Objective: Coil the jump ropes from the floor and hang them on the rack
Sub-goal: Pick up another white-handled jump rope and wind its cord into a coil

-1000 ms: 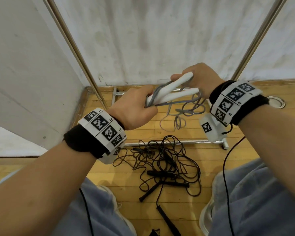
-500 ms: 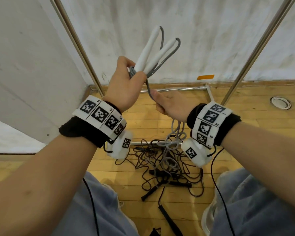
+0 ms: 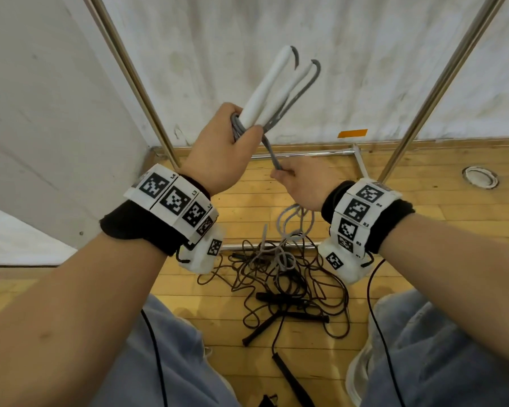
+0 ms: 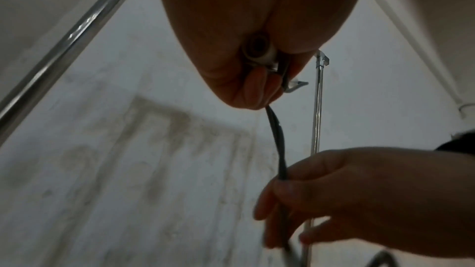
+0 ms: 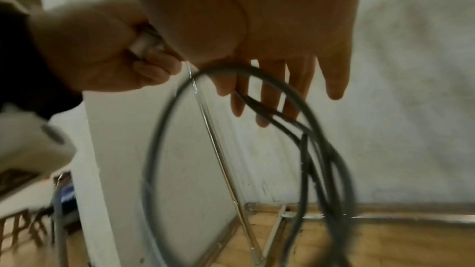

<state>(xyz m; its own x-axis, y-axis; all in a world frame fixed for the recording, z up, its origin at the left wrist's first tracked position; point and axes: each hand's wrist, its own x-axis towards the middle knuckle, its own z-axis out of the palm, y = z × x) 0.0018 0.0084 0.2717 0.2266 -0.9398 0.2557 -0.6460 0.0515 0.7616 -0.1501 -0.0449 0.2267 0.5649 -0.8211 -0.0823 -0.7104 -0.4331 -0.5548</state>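
- The fingers of the left hand (image 3: pixel 222 155) are curled tight around the two white handles (image 3: pixel 272 91) of the grey jump rope (image 3: pixel 272 155); the handles stand up and lean to the right, in front of the far wall.
- The fingers of the right hand (image 3: pixel 304 183) pinch the grey cord just below the left hand, with a short straight piece of cord between the two hands.
- In the right wrist view the cord passes between thumb and forefinger, while the other fingers (image 5: pixel 334 80) are straight; blurred grey loops (image 5: pixel 295 149) hang under the hand.
- The loops hang down toward the wooden floor (image 3: pixel 423 230).
- On the floor, between the person's knees, lie tangled black jump ropes (image 3: pixel 291 292) with black handles.
- The metal rack (image 3: pixel 441 80) stands at the far side; its base bars lie on the floor near the wall.
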